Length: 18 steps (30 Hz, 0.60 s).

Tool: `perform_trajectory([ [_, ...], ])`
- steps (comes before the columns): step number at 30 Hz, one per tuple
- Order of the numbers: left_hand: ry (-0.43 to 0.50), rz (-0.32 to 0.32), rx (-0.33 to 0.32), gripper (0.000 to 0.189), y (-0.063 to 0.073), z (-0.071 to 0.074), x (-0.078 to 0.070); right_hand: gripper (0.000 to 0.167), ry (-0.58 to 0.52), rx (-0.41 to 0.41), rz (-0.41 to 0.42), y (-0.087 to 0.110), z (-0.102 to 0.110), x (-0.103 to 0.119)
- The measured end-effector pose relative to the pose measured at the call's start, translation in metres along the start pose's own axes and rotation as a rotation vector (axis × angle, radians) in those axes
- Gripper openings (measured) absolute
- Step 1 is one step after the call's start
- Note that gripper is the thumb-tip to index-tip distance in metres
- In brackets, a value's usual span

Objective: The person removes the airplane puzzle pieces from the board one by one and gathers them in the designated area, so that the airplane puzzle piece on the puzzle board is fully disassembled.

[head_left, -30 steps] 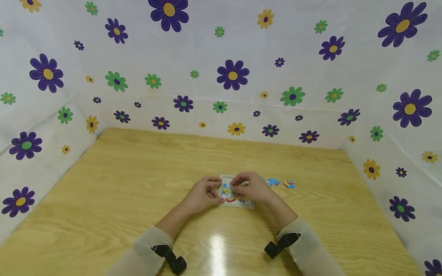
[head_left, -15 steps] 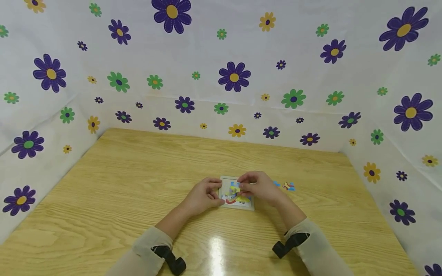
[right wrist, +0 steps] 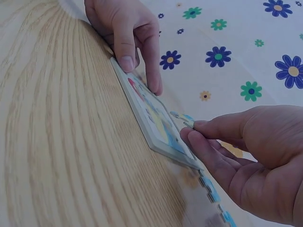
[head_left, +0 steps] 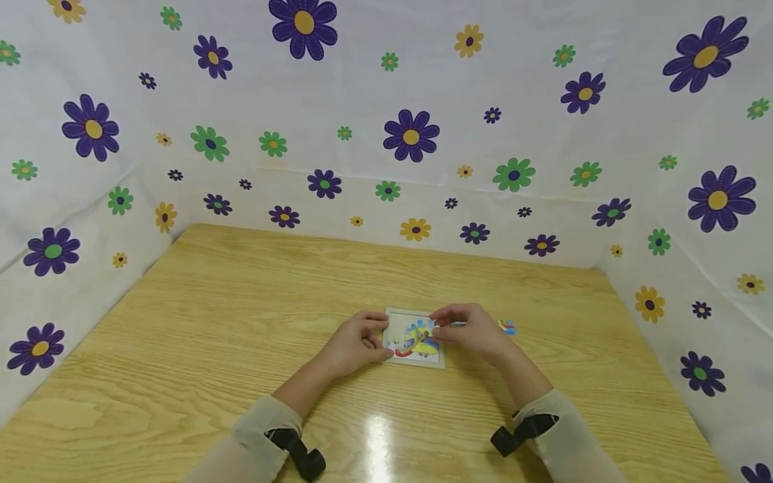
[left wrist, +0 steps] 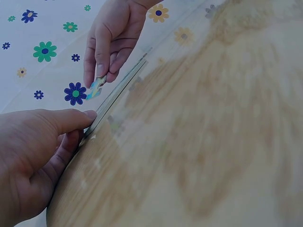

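Puzzle board is lying on the wood-grain table between both hands; clock positions are taking its centre, 12 pointing away from the person. Nearest: beige sleeves are showing at 8 and 4 o'clock, each bearing a black strap. A glare streak is shining at 6. Left hand is gripping the board at 9, thumb at the near corner, a finger farther up the same edge. Coloured pieces, yellow, red and blue, are filling the near part; the recess is showing bare at 10. Right hand, at 3, is pinching a puzzle piece between thumb and fingertips, close to the board's 2 o'clock side; whether it is touching, cannot tell. Past that hand, loose pieces are lying at 3, partly hidden. Farthest: white cloth with purple, green and orange flowers is hanging at 12.
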<state>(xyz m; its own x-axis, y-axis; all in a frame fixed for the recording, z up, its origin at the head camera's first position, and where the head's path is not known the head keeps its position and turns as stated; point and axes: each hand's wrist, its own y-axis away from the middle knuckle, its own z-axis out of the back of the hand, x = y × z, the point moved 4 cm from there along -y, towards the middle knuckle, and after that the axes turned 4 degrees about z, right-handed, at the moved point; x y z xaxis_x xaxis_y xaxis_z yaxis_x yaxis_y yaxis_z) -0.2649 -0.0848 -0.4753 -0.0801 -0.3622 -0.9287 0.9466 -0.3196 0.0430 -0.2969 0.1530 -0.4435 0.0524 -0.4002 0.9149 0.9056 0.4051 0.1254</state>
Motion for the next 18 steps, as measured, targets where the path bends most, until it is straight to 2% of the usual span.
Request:
perform_trajectory([
  [12,0.005,-0.003,-0.007,0.055,-0.001,0.0,0.003,0.033,0.162,-0.059,-0.012,0.012,0.026,-0.01],
  [15,0.001,-0.001,-0.004,0.055,-0.001,0.001,0.002,0.034,0.148,-0.049,-0.01,0.014,0.03,-0.013],
  [18,-0.005,0.001,-0.002,0.055,0.0,0.001,0.002,0.032,0.088,-0.04,-0.025,0.018,0.034,-0.018],
])
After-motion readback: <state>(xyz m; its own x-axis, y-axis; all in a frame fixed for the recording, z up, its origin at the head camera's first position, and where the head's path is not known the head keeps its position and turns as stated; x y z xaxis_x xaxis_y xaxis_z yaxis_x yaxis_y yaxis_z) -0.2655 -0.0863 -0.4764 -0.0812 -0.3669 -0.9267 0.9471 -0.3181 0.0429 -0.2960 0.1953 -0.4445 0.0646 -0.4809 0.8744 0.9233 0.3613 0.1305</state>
